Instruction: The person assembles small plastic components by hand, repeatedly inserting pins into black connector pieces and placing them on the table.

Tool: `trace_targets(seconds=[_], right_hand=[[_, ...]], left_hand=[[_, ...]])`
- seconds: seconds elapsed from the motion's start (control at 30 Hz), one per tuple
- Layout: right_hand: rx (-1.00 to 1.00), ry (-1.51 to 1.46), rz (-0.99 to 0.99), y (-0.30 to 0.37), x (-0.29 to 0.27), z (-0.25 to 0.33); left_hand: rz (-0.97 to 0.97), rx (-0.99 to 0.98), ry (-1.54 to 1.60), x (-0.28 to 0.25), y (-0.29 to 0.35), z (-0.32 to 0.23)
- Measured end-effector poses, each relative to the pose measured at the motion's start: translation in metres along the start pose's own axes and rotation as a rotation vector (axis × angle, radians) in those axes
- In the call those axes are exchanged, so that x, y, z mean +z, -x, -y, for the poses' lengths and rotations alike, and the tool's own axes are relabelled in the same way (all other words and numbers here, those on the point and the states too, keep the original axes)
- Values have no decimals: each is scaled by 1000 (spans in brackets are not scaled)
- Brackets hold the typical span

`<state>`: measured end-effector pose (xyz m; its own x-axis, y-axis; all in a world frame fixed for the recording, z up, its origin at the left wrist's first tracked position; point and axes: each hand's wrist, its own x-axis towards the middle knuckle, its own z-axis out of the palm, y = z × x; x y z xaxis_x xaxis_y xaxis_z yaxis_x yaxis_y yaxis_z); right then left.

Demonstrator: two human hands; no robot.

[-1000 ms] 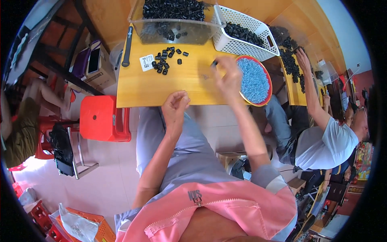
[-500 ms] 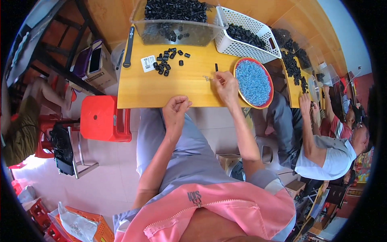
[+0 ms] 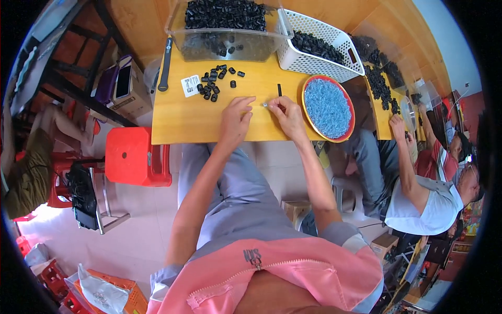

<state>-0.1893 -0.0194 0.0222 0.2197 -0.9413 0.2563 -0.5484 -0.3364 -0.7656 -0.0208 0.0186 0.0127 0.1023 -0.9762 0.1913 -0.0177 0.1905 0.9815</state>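
Observation:
My right hand (image 3: pixel 286 116) is closed in a pinch over the yellow table, left of a red-rimmed round tray (image 3: pixel 351 107). At its fingertips shows a tiny shiny piece (image 3: pixel 265 105), too small to name surely. The tray holds many small clear-blue pieces (image 3: pixel 328 109). My left hand (image 3: pixel 236 120) hovers near the table's front edge, fingers stretched toward the right hand and apart, with nothing visible in them. Past the left hand lie several loose black cylindrical parts (image 3: pixel 213 83). A short black strip (image 3: pixel 280 90) lies just beyond my right hand.
A clear bin (image 3: pixel 225 39) of black parts and a white perforated basket (image 3: pixel 308 65) stand at the back. A white label card (image 3: pixel 191 86) and a black-handled tool (image 3: pixel 166 65) lie at the left. A red stool (image 3: pixel 130 156) stands left; a co-worker (image 3: pixel 423 201) sits at the right.
My left hand has moved forward over the table and its fingers have opened out. My right hand has shifted slightly left and nearer, with a shiny piece now at its fingertips.

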Motion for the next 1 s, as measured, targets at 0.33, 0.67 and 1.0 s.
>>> trace_targets(seconds=[0.33, 0.67, 1.0], right_hand=[[332, -615, 147, -6, 1, -6], [179, -567, -55, -1, 25, 2], [67, -323, -203, 1, 35, 6]], left_hand=[[208, -220, 192, 11, -28, 23], [208, -277, 366, 8, -32, 18], [364, -363, 241, -3, -39, 14]])
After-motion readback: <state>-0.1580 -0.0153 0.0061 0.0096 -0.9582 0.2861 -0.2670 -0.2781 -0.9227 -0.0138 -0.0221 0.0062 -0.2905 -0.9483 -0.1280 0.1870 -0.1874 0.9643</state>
